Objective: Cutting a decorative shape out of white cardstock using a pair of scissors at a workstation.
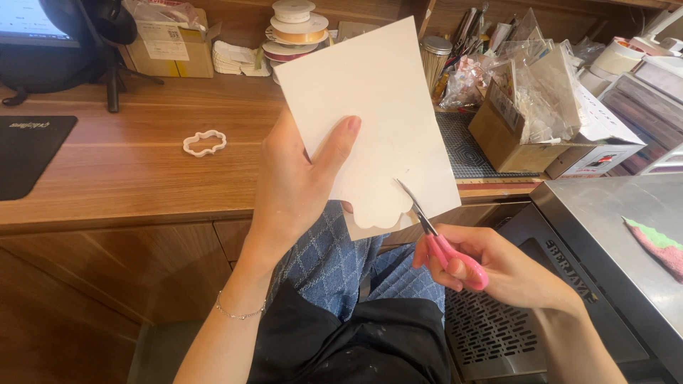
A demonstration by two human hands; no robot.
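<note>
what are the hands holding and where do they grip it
Left hand pinches the cream paper sheet at its lower left part; right hand holds the pink scissors by the handles.

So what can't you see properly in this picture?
Head view, the only one:
- Left hand: fingers hidden behind the cream paper.
- Pink scissors: handles mostly wrapped by the right hand.
- Clear bags in the cardboard box: contents too jumbled to tell.
- Screen: cut off by the top-left edge.
</note>
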